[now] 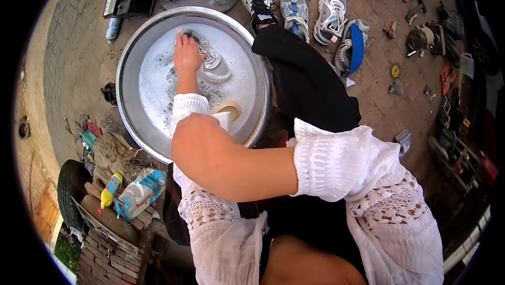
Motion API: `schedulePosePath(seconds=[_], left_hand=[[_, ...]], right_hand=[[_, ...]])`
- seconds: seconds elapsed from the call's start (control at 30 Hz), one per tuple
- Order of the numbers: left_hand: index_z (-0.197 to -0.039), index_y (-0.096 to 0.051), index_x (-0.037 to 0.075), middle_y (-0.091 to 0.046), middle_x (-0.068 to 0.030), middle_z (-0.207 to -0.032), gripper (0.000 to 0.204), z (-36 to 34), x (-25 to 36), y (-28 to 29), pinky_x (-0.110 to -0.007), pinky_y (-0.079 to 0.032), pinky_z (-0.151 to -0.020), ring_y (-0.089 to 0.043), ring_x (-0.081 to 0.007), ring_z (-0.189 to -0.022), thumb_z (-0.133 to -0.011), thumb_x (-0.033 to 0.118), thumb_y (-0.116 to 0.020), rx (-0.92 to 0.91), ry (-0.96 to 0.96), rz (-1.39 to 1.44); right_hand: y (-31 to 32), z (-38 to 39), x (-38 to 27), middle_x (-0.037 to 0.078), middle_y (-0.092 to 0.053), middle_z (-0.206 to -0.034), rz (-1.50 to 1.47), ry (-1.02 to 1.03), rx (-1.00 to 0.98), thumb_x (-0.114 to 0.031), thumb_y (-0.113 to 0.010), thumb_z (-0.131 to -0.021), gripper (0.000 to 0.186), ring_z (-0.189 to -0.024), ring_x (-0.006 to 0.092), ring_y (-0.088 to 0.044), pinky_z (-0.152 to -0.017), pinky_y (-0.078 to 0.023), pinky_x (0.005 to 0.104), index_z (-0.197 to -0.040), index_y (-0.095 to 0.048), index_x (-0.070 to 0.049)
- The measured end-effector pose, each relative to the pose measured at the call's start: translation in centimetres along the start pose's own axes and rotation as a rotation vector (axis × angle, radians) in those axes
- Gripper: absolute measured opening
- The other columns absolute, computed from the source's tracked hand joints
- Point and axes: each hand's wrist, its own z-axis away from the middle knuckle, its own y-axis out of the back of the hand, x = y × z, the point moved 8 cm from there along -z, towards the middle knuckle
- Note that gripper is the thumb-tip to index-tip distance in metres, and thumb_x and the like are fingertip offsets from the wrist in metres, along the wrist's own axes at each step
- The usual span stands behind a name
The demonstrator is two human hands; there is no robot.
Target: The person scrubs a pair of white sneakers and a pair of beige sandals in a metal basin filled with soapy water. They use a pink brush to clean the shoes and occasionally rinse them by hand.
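Observation:
A wide metal basin (261, 98) holds foamy, soapy water (158, 82). In it lies a pale grey-and-white sneaker (215, 67), partly wet with suds. My left hand (188, 56) grips the sneaker at its heel end, fingers over the collar and thumb at its side. My right arm crosses in front of me, and my right hand (197, 130) is closed on the white left sleeve (189, 104) near the cuff. Its fingers are mostly hidden behind the back of the hand. A curved beige object (227, 110) sticks out of the water beside the right hand; its kind is unclear.
Beyond the basin stand a black-and-white shoe (258, 3), a grey sandal (294, 14), a white sneaker (331, 15) and blue-strapped footwear (355, 48). A yellow bottle (109, 193), blue-white bag (142, 193) and tyre (72, 193) lie lower left. Machine parts (426, 37) lie right.

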Motion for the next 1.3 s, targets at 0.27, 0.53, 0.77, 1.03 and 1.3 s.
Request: schedulePosePath(seconds=[0.27, 0.53, 0.77, 1.03, 1.3], left_hand=[[-0.118, -0.056, -0.005, -0.058, -0.0195, -0.121, 0.088, 3.5, -4.1, -13.0, -0.037, -0.042, -0.096, -0.055, -0.0300, -0.114, -0.056, 0.053, -0.081, -0.544, 0.156, 0.281], [-0.081, -0.070, 0.001, -0.067, -0.0082, -0.071, 0.031, 9.8, -3.8, -9.3, -0.033, -0.046, -0.063, -0.060, -0.0166, -0.065, -0.069, 0.029, -0.076, -0.277, 0.475, 0.808], [-0.083, -0.069, -0.003, -0.067, -0.0149, -0.076, 0.038, 18.2, -14.4, -10.4, -0.035, -0.047, -0.069, -0.063, -0.0239, -0.072, -0.069, 0.033, -0.074, 0.195, 0.494, 0.810], [-0.084, -0.065, -0.001, -0.062, -0.0041, -0.074, 0.027, 26.2, -12.8, -16.3, -0.032, -0.043, -0.062, -0.054, -0.0146, -0.066, -0.080, 0.025, -0.067, 0.485, 1.075, 1.733], [-0.111, -0.056, -0.006, -0.061, -0.0136, -0.108, 0.031, 30.1, -9.3, -19.1, -0.033, -0.049, -0.081, -0.060, -0.0226, -0.096, -0.086, 0.011, -0.061, 0.945, 1.274, 2.381]], right_hand=[[-0.8, -0.3, -1.5, 0.005, -0.064, -0.081, -0.113, 0.109, -0.009, -0.014, -0.070, -0.063, 0.018, -0.081, 0.0223, -0.063, -0.068, -0.049, 0.0335, -0.080, -0.069, -0.008], [-1.4, -0.7, -0.9, 0.008, -0.066, -0.074, 0.102, 0.180, 0.081, -0.015, -0.066, -0.066, 0.014, -0.075, 0.0235, -0.065, -0.075, -0.045, 0.0517, -0.075, -0.069, -0.005], [1.4, -1.7, 1.2, 0.015, -0.066, -0.080, -0.134, 0.144, 0.216, -0.019, -0.067, -0.075, 0.018, -0.076, 0.0325, -0.064, -0.066, -0.051, 0.0413, -0.083, -0.066, -0.003], [-2.0, -6.6, 5.2, 0.016, -0.067, -0.087, 0.055, 0.038, 0.242, -0.034, -0.066, -0.080, 0.033, -0.087, 0.0332, -0.064, -0.075, -0.051, 0.0416, -0.094, -0.068, -0.004], [-23.3, -12.4, 10.8, 0.006, -0.063, -0.076, -0.988, -0.369, 0.038, -0.028, -0.067, -0.081, 0.034, -0.062, 0.0140, -0.057, -0.055, -0.048, 0.0289, -0.095, -0.066, 0.003]])
